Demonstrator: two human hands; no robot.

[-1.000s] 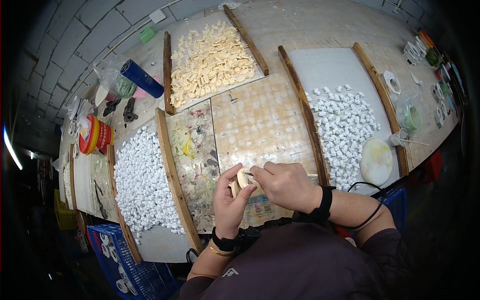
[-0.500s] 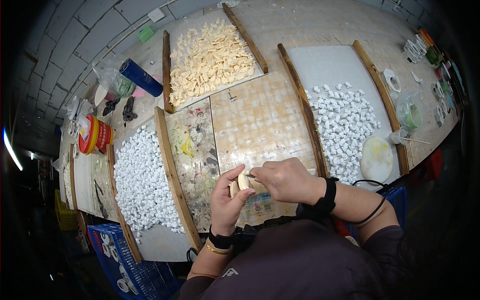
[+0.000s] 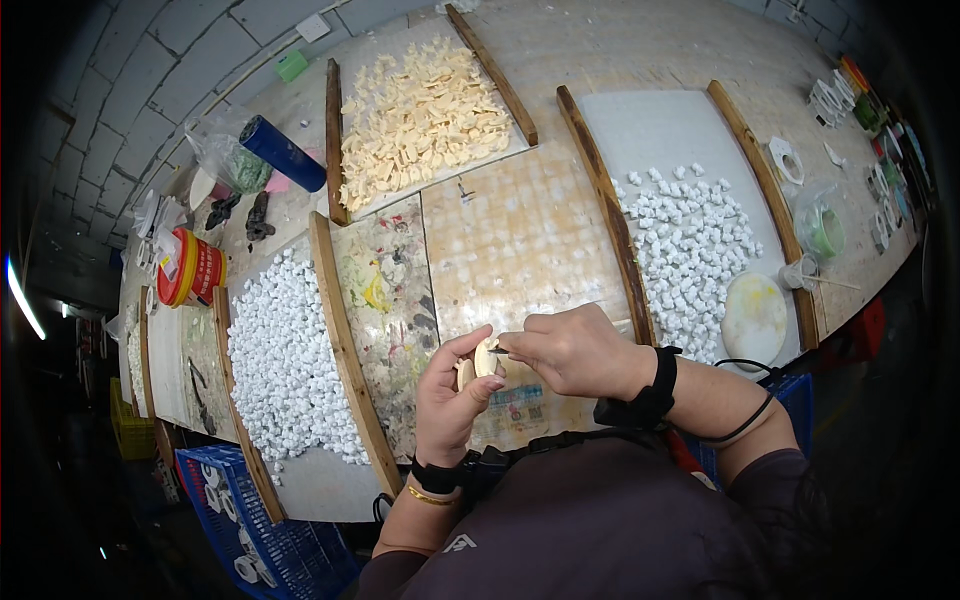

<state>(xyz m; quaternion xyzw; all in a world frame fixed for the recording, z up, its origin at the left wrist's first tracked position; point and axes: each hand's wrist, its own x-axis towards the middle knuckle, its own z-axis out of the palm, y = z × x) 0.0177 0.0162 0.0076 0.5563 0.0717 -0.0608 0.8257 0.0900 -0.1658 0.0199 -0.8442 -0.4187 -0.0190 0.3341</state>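
Left hand (image 3: 452,398) pinches small cream piece (image 3: 484,358); right hand (image 3: 572,350) presses thin tool.

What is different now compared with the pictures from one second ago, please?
Almost nothing. The left hand still holds the small cream piece, and the right hand still works a thin tool against it, both shifted only slightly. The white pieces and wooden strips stayed unchanged.

A cream-coloured small piece (image 3: 484,360) sits between the two hands, matching the pale yellow heap of pieces (image 3: 420,120) at the far end of the bench. White pieces on the left board (image 3: 285,365) and white pieces on the right board (image 3: 690,250) flank a paint-stained board (image 3: 390,300) smeared with yellow, grey and black. There is a dark blue cylinder (image 3: 282,153), a red and yellow tub (image 3: 190,268), a blue crate (image 3: 255,545), and a black wristband (image 3: 652,390).
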